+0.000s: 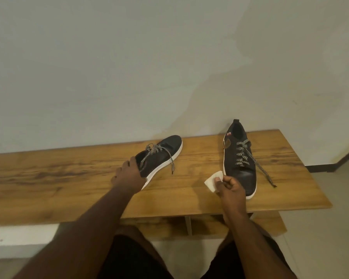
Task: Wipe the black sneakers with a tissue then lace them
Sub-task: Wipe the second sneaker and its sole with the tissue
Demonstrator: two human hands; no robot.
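Two black sneakers with white soles, on a wooden table. Left sneaker [161, 156]: lies toward the middle of the table top, near the far edge, toe pointing away and to the right, heel toward the person; tilted onto its side so the white sole edge faces the viewer. Its black-and-white patterned lace [170, 158] is loose, one end trailing over the sole onto the wood. Right sneaker [239, 160]: stands upright on its sole at the right part of the table, heel toward the wall, toe toward the person; small red-and-white tab near the collar; its lace [258, 166] is threaded across the eyelets, with one long free end running off to the right over the table top. The two sneakers are well apart. Tissue [214, 181]: white, folded, held just beside the toe of the right sneaker, above the wood. Right hand [230, 188]: fingers curled, thumb and fingertips pinching the tissue; the hand overlaps the toe of the right sneaker in view, whether touching cannot be told. Left hand [129, 174]: fingers curled round the heel and collar of the left sneaker, gripping it. Both forearms bare, reaching from the bottom of the view. Table [48, 178]: warm brown grain, with a lower shelf visible beneath the front edge. Behind it, a pale plastered wall [129, 67] with uneven patches. Dark shorts and knees of the seated person at the bottom; pale floor at the right.
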